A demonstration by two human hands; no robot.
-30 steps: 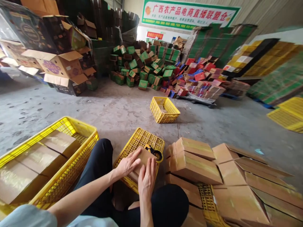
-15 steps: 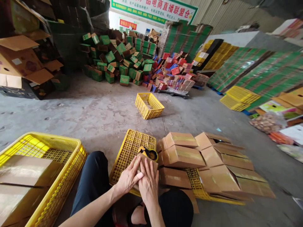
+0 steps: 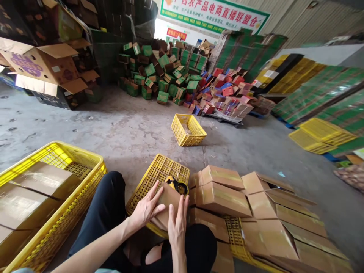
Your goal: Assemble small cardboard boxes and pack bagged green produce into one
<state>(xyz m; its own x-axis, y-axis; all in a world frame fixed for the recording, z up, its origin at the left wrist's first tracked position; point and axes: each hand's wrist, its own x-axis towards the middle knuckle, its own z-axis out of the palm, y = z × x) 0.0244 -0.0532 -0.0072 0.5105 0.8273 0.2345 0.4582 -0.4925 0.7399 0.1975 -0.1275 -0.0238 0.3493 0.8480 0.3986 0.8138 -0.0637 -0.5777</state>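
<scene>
A small brown cardboard box (image 3: pixel 167 203) sits in front of me on an upturned yellow crate (image 3: pixel 163 167). My left hand (image 3: pixel 146 208) rests along the box's left edge with its fingers spread. On the right side of the box lies my right hand (image 3: pixel 178 220), its fingers stretched out and the thumb apart. Just beyond the box, a yellow-and-black tape dispenser (image 3: pixel 182 186) lies on the crate. The underside of the box is hidden.
Taped cardboard boxes (image 3: pixel 223 195) are stacked at right over another yellow crate (image 3: pixel 237 239). A large yellow crate (image 3: pixel 98 163) with boxes inside stands at left. Ahead on the floor is a smaller yellow crate (image 3: pixel 193 140), with piled green boxes (image 3: pixel 163 97) behind it.
My hands have moved apart from lying together on top of the box to its left and right sides, uncovering its top. The view has turned somewhat to the left.
</scene>
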